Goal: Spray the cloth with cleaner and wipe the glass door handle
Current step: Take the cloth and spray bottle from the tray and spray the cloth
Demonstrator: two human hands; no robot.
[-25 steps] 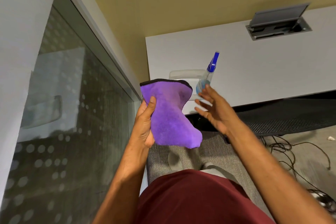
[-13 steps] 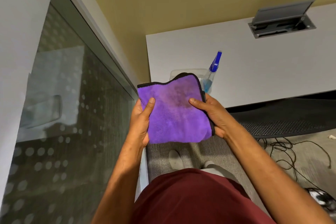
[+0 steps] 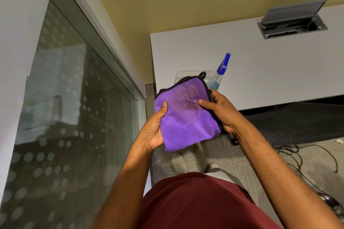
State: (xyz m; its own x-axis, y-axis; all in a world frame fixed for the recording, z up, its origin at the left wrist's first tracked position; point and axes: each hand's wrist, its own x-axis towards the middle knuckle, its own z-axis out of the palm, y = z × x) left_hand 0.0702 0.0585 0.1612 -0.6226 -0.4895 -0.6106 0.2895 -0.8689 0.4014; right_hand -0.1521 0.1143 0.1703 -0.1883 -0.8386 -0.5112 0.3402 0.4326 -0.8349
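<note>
Partly hidden behind the purple cloth [image 3: 186, 117] gripped by both hands, the spray bottle [image 3: 219, 74] stands.

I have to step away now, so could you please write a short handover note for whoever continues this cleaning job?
Left hand and right hand both hold the purple cloth, spread out between them. A dark damp-looking patch sits near its upper middle, so spraying looks done. The spray bottle stands on the white desk, released. Left: turn to the glass door and wipe its handle, which is not clearly in view.
</note>
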